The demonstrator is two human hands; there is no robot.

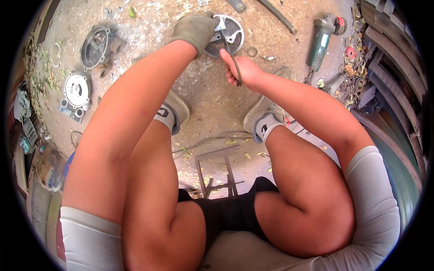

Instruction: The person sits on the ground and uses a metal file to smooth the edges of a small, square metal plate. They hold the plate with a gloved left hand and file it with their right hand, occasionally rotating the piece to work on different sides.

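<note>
A gloved left hand (194, 30) curls at the edge of a wheel (233, 35) on the ground (210, 101), its exact hold hidden, while the bare right hand (245, 72) clasps a dark tool (228, 49) angled across it; steady bracing and a controlled stroke should serve best.

On the far right, the dark green, long-bodied angle grinder (318, 53) with a red disc head carries a small, pale rectangular label (324, 41) on its casing; its print is too small to read. Nearer, at mid-scene, the white knitted ankle sock on the left foot (169, 120) bears a bold, curved black printed character, partly hidden by the leg. The white knitted ankle sock on the right foot (272, 123) shows a bold, angular black mark, seen askew.
</note>
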